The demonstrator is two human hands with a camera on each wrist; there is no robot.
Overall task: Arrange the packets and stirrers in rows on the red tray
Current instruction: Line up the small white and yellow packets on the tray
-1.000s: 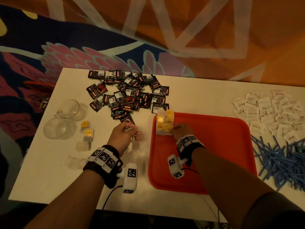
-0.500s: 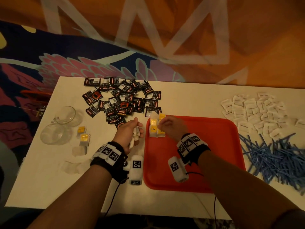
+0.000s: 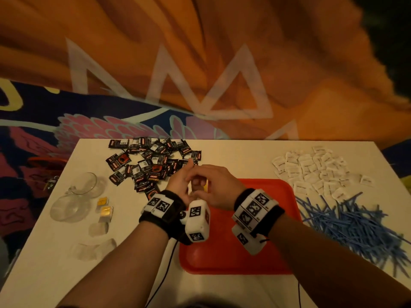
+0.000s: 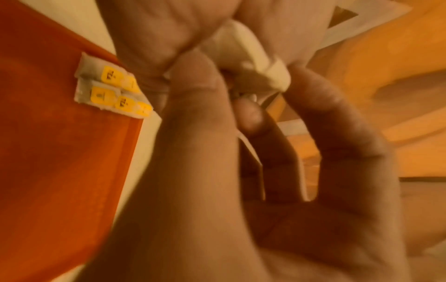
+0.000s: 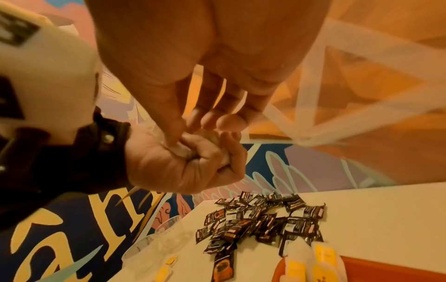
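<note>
My left hand (image 3: 180, 181) and right hand (image 3: 215, 187) meet above the far left corner of the red tray (image 3: 233, 258). The left hand (image 5: 183, 167) is curled into a fist round a bunch of white tea bags (image 4: 243, 47). The right hand (image 5: 193, 85) pinches one of those bags with thumb and fingertips. Two short rows of yellow-tagged tea bags (image 4: 111, 89) lie in the tray's corner, mostly hidden under my hands in the head view. Black packets (image 3: 151, 165), white packets (image 3: 311, 172) and blue stirrers (image 3: 347, 225) lie in heaps on the table.
Two glass cups (image 3: 75, 196) stand at the table's left, with a few loose tea bags (image 3: 104, 207) beside them. The black heap is beyond the tray's left corner. The white packets and stirrers are on the tray's right. The near table edge is close.
The right hand left the tea bags on the tray and rose to the left hand. The left hand came up and right from the table with its bags. The view tilted up.
</note>
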